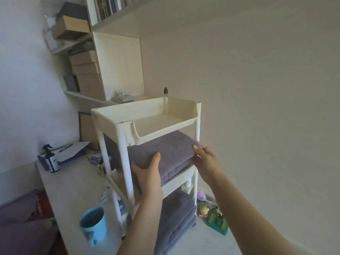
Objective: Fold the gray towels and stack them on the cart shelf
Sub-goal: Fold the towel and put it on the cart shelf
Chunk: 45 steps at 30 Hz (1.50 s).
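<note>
A cream three-tier cart stands in the middle of the view. A folded gray towel lies on its middle shelf, partly under the top tray. My left hand grips the towel's near left corner, thumb on top. My right hand holds the right edge, thumb on the top surface and fingers underneath. More folded gray towels are stacked on the bottom shelf.
A desk at the left carries a blue mug, a spray bottle, papers and clutter. Shelves with boxes and books rise behind. Small toys sit on the floor right of the cart, by the wall.
</note>
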{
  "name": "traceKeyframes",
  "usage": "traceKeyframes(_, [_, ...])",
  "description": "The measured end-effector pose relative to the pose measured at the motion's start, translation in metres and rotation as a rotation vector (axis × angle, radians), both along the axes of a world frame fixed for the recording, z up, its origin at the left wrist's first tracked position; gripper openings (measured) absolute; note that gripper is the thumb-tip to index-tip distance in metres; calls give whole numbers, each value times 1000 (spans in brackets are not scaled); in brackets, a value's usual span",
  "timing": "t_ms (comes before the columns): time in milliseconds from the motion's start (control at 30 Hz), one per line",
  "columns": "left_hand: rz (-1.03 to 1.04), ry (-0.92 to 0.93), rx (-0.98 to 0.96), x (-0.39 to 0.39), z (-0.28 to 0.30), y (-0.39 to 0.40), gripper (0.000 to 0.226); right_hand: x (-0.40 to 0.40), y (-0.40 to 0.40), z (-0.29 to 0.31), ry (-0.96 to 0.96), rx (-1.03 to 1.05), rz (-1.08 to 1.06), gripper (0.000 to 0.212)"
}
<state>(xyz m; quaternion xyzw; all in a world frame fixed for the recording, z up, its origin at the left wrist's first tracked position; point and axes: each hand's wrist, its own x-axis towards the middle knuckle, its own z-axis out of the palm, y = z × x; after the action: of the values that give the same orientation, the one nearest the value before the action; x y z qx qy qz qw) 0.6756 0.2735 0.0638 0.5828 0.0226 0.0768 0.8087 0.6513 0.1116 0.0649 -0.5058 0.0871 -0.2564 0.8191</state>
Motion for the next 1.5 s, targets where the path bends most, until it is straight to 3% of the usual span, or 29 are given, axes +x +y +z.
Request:
traceKeyframes(167, [130,-66,171,20,-9,2,108,24,10,-9,108,-114,-82,11])
traceKeyframes(300, [188,-85,349,17,-15,1,93,28,14,-17,218,-266,-203,9])
traceKeyframes(400, [217,-77,434,16,-14,-1,85,25,15,-18,280,-434,-289,24])
traceKeyframes(600, [196,-189,549,7,-17,-3,79,15,19,-23,319,-572,-406,39])
traceKeyframes(733, [198,-331,710,-15,-15,-7,70,-7,20,-25,340,-611,-404,46])
traceKeyframes(867, [122,-603,719,-46,-17,-16,45,-42,24,-24,301,-699,-523,40])
traceKeyframes(1000, [-159,-740,617,-86,-25,-34,36,-101,21,-33,274,-715,-676,27])
traceKeyframes(1333, [-982,-541,577,-238,-78,-110,17,-326,1,-86,523,-610,-1004,16])
traceKeyframes(1500, [-1268,-454,617,-329,-110,-135,16,-434,0,-117,664,-536,-1151,13])
